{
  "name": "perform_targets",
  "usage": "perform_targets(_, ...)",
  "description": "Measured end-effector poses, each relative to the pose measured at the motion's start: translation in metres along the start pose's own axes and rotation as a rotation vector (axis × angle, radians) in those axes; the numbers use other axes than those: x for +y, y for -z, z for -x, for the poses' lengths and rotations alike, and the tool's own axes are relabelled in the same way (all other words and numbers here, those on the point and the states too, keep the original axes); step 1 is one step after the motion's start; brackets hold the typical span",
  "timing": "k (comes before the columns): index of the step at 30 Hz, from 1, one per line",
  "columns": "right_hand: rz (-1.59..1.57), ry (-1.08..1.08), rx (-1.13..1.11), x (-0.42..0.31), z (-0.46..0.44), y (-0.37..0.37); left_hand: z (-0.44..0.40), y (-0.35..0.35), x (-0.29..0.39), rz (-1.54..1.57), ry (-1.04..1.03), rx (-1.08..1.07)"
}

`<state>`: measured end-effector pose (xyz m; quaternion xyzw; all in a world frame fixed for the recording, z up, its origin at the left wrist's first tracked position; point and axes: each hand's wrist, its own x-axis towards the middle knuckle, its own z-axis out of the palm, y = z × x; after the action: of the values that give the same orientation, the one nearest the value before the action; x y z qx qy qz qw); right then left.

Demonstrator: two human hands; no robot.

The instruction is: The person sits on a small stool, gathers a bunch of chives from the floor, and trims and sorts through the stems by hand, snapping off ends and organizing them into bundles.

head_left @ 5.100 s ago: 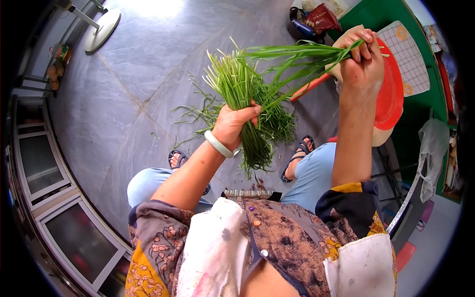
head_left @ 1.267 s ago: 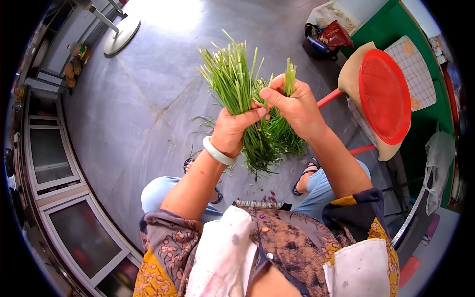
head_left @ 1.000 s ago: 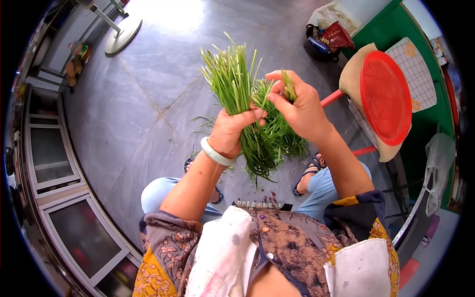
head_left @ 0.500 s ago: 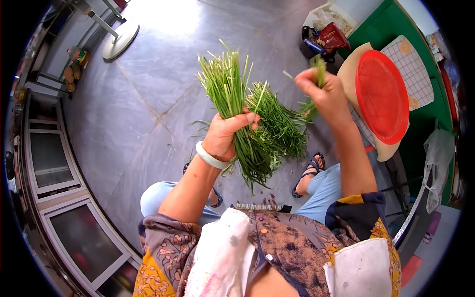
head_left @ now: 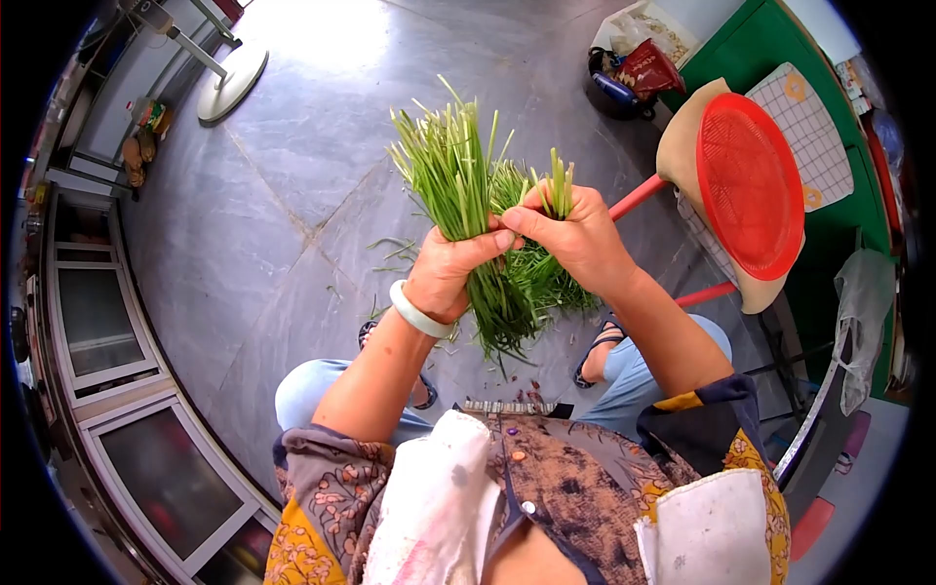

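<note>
The left hand [head_left: 453, 271] is closing firmly around a large bunch of green stalks [head_left: 444, 175], and its fingers and thumb are wrapping the middle of it. The pale ends of this bunch are pointing upward and spreading a little, while the darker leaves are hanging below the fist, above the floor [head_left: 312, 146]. The right hand [head_left: 575, 239] is gripping a small bunch of stalks [head_left: 558, 180], whose pale ends are standing up above its fingers; the lower part of this bunch is mostly hiding behind the hand. The two hands are coming together in front of the person, and the right thumb is meeting the left one, or nearly so; I cannot tell if they are truly touching. Behind and below the hands, a pile of loose greens [head_left: 561, 288] is lying on the floor, and some thin scraps [head_left: 392, 247] are lying to the left of it. A white bangle [head_left: 417, 312] is circling the left wrist. On the right side, a red basket [head_left: 749, 190] is resting on a beige seat [head_left: 681, 146] with red legs, and just beyond it a checked cloth [head_left: 814, 146] is showing beside green furniture [head_left: 721, 49].
</note>
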<state>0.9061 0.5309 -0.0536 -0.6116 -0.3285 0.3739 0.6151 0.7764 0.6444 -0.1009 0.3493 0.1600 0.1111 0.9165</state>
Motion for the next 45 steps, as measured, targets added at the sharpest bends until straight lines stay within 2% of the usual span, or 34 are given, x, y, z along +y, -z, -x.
perform_targets(8, -0.044, -0.126, -0.068, -0.018, 0.003, -0.002, 0.002, -0.001, 0.006, -0.004, -0.005, -0.005)
perform_targets(17, 0.082, 0.064, -0.172, -0.006, 0.0, 0.007, 0.005, -0.004, 0.008, 0.065, 0.022, 0.0)
perform_targets(20, 0.065, 0.068, -0.235, -0.001, -0.001, 0.013, 0.005, -0.003, 0.008, 0.048, 0.046, 0.001)
perform_targets(23, 0.167, 0.047, -0.246, -0.002, -0.001, 0.017, 0.005, -0.002, 0.009, 0.028, 0.072, -0.015)
perform_targets(26, 0.335, 0.138, -0.249, -0.008, -0.001, 0.019, 0.005, -0.001, 0.008, 0.042, 0.086, -0.028)
perform_targets(29, 0.39, 0.144, -0.158, -0.008, 0.001, 0.018, 0.005, -0.001, 0.007, 0.057, 0.092, -0.021)
perform_targets(35, 0.558, 0.346, 0.162, -0.006, -0.003, 0.023, 0.005, 0.0, 0.006, 0.051, 0.085, -0.002)
perform_targets(39, 0.521, 0.254, 0.317, -0.017, -0.007, 0.036, 0.005, 0.003, 0.005, 0.067, 0.098, 0.007)
perform_targets(40, 0.548, 0.216, 0.313, -0.019, -0.007, 0.04, 0.004, 0.003, 0.004, 0.074, 0.099, 0.01)
perform_targets(43, 0.616, 0.012, 0.007, -0.032, 0.001, 0.045, 0.004, 0.004, 0.004, 0.083, 0.099, 0.018)
perform_targets(45, 0.639, -0.013, -0.083, -0.029, 0.003, 0.044, 0.004, 0.003, 0.005, 0.074, 0.097, 0.022)
